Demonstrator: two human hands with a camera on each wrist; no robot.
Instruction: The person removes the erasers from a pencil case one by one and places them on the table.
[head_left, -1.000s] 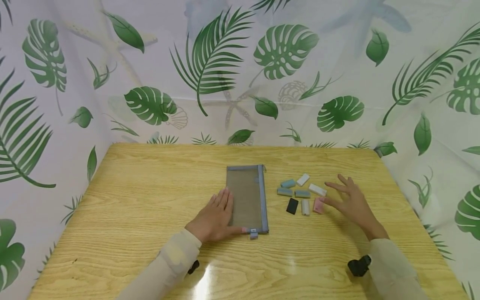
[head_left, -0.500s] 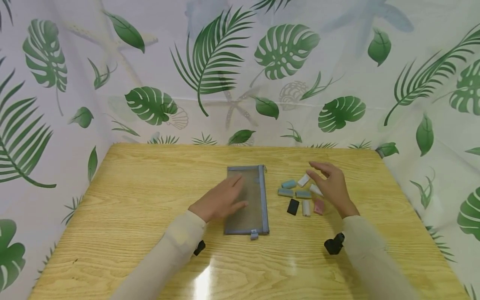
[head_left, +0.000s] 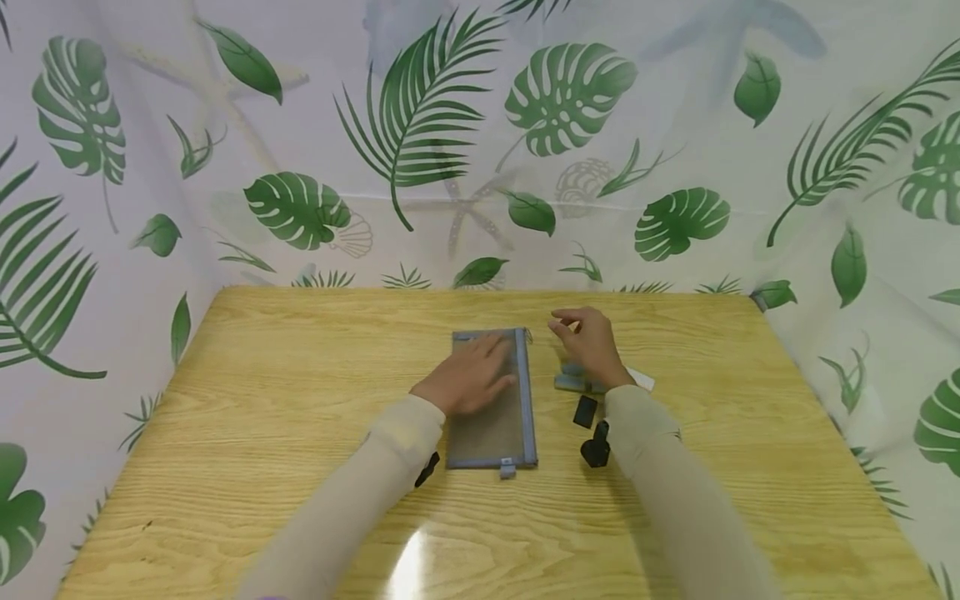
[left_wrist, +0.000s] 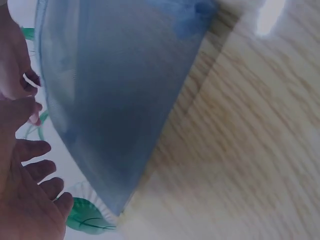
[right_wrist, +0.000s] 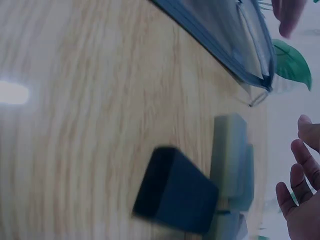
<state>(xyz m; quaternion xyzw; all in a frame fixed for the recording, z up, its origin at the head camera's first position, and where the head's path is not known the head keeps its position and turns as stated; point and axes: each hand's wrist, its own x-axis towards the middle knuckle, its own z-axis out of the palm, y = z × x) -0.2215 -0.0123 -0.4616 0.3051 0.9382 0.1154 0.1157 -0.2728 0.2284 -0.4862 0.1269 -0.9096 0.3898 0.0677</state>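
A flat mesh zip pouch (head_left: 483, 437) with blue-grey edging lies on the table. My left hand (head_left: 471, 375) is over its upper part, fingers mostly straight; whether it touches the mesh is unclear. My right hand (head_left: 592, 342) hangs just right of the pouch's far right corner, near the zip pull (head_left: 528, 336). Its thumb and fingers are loosely bent with nothing visible between them. Under the right wrist lie small eraser-like blocks: a black one (head_left: 585, 412), a blue-grey striped one (head_left: 570, 382) and a white one (head_left: 641, 379). The arm hides the others.
The wooden table (head_left: 300, 417) extends around both arms. A leaf-printed cloth (head_left: 442, 250) stands behind its far edge and along both sides. The black block (right_wrist: 182, 195) is close to the right wrist camera.
My right hand has moved left from beside the blocks, across them, to near the pouch's far corner. My left hand has lifted off the near part and shifted up and right over the pouch.
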